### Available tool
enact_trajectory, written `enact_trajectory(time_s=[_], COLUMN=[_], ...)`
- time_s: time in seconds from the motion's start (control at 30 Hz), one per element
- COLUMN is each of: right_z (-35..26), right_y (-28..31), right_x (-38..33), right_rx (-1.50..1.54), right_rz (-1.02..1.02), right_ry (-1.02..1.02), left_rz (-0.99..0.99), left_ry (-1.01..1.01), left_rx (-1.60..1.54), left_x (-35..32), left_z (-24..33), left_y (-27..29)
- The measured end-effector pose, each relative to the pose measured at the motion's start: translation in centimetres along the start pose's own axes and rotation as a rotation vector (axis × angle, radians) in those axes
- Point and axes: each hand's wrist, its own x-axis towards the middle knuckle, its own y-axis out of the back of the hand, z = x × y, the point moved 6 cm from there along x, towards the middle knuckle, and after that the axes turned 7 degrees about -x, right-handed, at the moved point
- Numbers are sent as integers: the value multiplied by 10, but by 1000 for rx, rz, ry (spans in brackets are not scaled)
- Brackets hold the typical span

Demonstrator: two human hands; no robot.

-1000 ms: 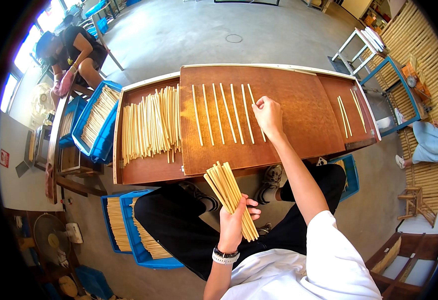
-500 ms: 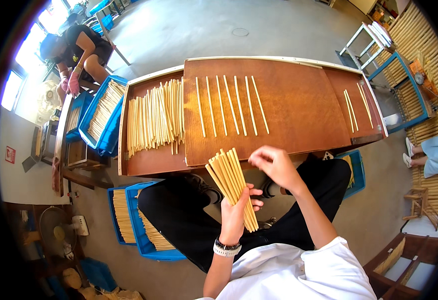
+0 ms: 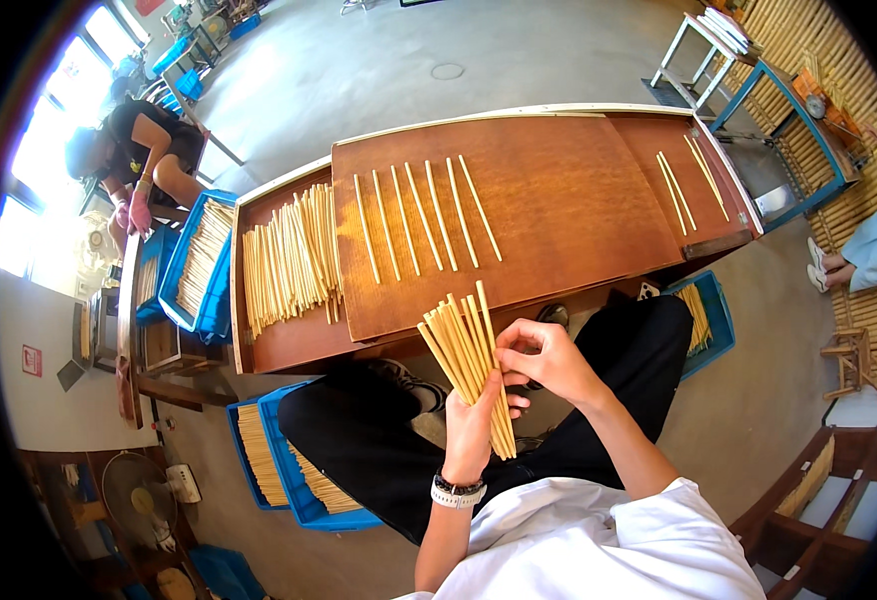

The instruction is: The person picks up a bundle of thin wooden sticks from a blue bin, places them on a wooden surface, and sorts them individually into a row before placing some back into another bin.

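Right hand, fingertips close together, hold unclear, has reached the stick bundle clamped in the left hand at the wooden board's near side; one stick now protrudes, apparently being separated.

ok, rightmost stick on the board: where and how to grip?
Pinch the stick by its near half, probably from the right: it lies flat on the board, others there lie left, and its gap to the next stick widens toward that end.
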Motion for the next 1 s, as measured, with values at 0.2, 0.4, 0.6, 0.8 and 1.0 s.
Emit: enact_trajectory(time_s=[0.2, 0.4, 0.6, 0.8, 1.0], right_z=[1, -3, -32, -28, -15], right_y=[-6, -6, 37, 89, 103], right_x=[-2, -4, 34, 124, 188], right_rx=[73, 150, 126, -295, -699], right_rz=[-18, -8, 165, 394, 571], right_ry=[53, 70, 194, 281, 297], left_rz=[41, 39, 45, 26, 27], left_ry=[-9, 6, 23, 3, -9], left_rx=[16, -1, -25, -79, -123], left_x=[-1, -1, -1, -2, -4], left_z=[-7, -5, -9, -2, 6], left_y=[9, 9, 21, 23, 29])
